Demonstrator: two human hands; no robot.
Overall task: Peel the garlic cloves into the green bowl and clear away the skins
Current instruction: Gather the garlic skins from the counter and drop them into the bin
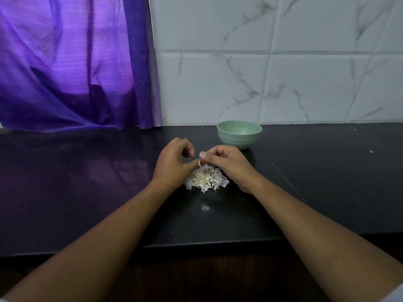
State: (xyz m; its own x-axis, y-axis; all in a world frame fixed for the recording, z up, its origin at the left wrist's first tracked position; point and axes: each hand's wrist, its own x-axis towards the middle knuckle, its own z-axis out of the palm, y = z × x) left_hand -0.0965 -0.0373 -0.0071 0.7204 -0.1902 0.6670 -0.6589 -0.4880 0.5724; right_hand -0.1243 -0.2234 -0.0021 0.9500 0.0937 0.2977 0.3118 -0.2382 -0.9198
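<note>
Glossy black counter (87,171) — matt green bowl (239,136) — papery skins (206,179).

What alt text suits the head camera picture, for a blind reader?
A person's left hand and right hand pinch what looks like a garlic clove over a pile of papery skins on a black counter. A green bowl stands behind, near a tiled wall and purple curtain.

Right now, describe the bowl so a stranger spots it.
On the black stone counter, look at the back edge under the white marbled wall tiles. The round pale-green bowl stands there, beyond the white heap of garlic skins; nothing else is green.
</note>
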